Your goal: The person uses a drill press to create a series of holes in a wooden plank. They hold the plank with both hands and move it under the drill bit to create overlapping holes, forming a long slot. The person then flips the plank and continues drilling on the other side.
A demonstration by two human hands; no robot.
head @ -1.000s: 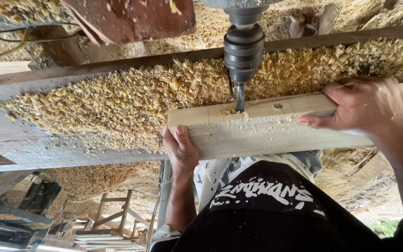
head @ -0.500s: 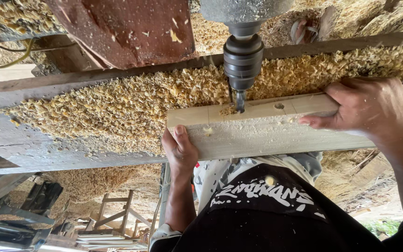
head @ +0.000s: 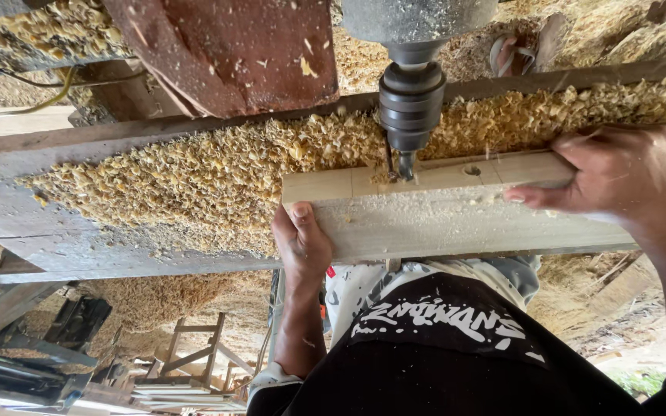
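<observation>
Pale plank (head: 456, 219) lies left-to-right, left hand (head: 301, 243) near its cut end.

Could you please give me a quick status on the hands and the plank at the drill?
Left hand grips plank near its end; right hand clamps its top edge. Drill bit in the plank beside a drilled hole. Wood shavings heaped behind, none between bit and plank.

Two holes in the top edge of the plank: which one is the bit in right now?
The hole nearer the left hand: the drill bit sits in it, ringed with chips. The finished hole, toward the right hand, stands open and clear.
</observation>
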